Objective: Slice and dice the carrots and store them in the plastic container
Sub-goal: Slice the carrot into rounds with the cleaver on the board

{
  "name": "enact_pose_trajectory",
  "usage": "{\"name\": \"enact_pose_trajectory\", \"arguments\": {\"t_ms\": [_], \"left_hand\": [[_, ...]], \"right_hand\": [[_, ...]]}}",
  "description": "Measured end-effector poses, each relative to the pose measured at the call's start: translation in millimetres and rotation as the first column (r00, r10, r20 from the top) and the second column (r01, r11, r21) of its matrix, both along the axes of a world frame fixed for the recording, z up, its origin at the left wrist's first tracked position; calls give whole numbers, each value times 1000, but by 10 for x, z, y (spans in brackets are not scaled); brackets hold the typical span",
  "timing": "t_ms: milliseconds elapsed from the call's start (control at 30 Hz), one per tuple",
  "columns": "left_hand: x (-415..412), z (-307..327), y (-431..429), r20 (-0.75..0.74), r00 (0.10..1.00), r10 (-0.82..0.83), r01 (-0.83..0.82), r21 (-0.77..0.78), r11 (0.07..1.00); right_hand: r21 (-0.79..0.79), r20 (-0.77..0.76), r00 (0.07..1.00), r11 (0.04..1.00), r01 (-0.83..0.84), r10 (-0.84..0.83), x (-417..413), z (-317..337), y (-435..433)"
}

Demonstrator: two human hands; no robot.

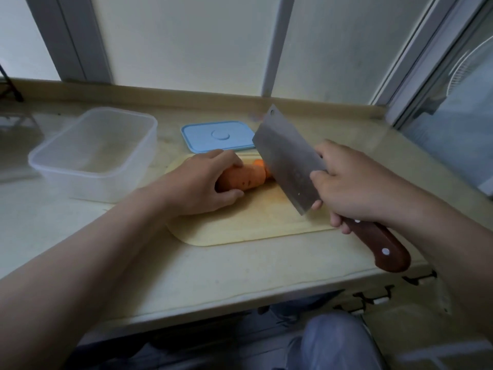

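Observation:
An orange carrot (245,178) lies on a pale cutting board (250,225). My left hand (198,184) grips its left part, fingers curled over the top and thumb at the near side. My right hand (352,182) holds a cleaver (286,158) by its brown wooden handle, fingers pinching the blade near the handle. The blade stands at the carrot's right end, where a small cut piece (259,163) shows beside it. A clear plastic container (98,153) sits to the left, with nothing inside.
The container's blue lid (217,136) lies flat behind the board. The pale counter (213,273) ends at a front edge close to my knees. Window frames stand along the back and right.

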State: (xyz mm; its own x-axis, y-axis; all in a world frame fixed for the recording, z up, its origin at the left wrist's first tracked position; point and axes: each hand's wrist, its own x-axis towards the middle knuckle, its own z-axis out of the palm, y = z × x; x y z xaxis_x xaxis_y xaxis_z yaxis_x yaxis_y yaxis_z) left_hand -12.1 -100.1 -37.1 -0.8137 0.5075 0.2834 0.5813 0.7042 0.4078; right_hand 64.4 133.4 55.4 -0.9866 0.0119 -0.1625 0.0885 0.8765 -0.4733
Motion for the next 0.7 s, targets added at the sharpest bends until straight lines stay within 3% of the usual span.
{"name": "enact_pose_trajectory", "arguments": {"t_ms": [367,700], "left_hand": [[4,-8,12,15,1000,-2,2,-35,999],[-31,-33,24,-21,1000,8,-10,-86,996]], "right_hand": [[-17,3,1000,1000,-14,14,148,71,-51],[-9,165,985,999,-37,38,250,182,-13]]}}
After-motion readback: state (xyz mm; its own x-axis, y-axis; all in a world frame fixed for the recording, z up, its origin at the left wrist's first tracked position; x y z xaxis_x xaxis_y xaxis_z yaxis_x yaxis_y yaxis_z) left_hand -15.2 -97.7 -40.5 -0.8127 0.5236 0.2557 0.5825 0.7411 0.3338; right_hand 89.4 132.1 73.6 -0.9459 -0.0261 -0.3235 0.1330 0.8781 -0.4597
